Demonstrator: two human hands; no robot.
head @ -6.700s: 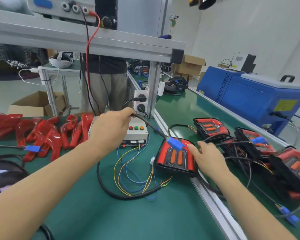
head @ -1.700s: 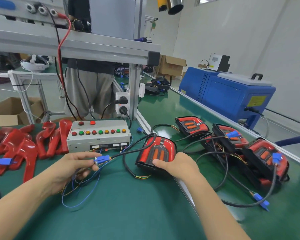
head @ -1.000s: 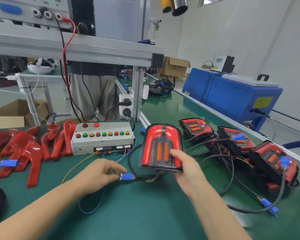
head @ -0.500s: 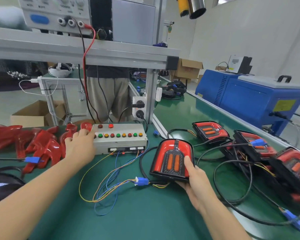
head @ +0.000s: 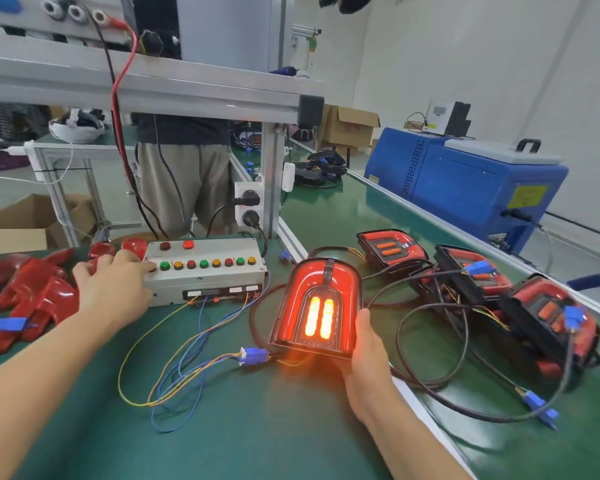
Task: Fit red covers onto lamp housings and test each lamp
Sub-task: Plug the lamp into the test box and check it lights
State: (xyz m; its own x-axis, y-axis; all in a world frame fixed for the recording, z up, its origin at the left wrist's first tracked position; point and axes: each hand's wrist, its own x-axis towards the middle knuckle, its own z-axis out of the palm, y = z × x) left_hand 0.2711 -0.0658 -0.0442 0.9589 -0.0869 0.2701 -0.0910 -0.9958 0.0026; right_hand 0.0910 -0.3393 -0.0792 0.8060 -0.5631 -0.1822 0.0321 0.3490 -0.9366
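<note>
Red lamp (head: 317,308) stands lit, gripped by right hand (head: 368,355) fingers; left hand (head: 113,289) fingers press control box (head: 205,271).

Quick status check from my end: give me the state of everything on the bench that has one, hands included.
Held lamp: tilted up, two centre bars lit orange, red cover on.
Blue connector: mated to the tester wires.
Test box: leftmost button pressed by a finger.
Left hand: open, on the test box.
Right hand: grips the held lamp.
Three lamps on the belt: unlit.
Loose red covers: piled, unfitted.
</note>
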